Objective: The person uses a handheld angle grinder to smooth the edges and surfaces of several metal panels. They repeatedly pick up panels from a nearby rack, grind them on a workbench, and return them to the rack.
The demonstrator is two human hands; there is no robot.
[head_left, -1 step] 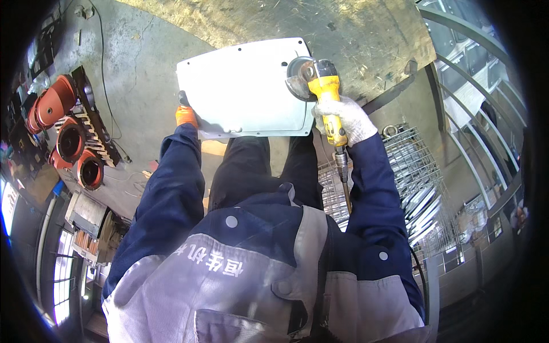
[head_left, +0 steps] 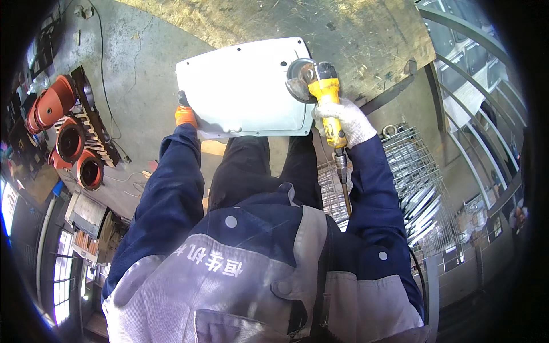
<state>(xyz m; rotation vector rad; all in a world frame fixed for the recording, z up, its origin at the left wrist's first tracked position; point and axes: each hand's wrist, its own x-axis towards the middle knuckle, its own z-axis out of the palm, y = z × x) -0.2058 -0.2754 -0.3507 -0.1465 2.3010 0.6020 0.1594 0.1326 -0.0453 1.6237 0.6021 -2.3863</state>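
Two hands work one pale grey metal plate [head_left: 243, 88], held flat above the person's knees over the concrete floor [head_left: 143, 63]. The left hand [head_left: 186, 116] is clamped on its near left corner; the right hand [head_left: 343, 121] grips a yellow angle grinder [head_left: 323, 94], disc at the plate's right edge. Plate looks stiff, thin, sharp-edged, moderately heavy; best held at its corners.
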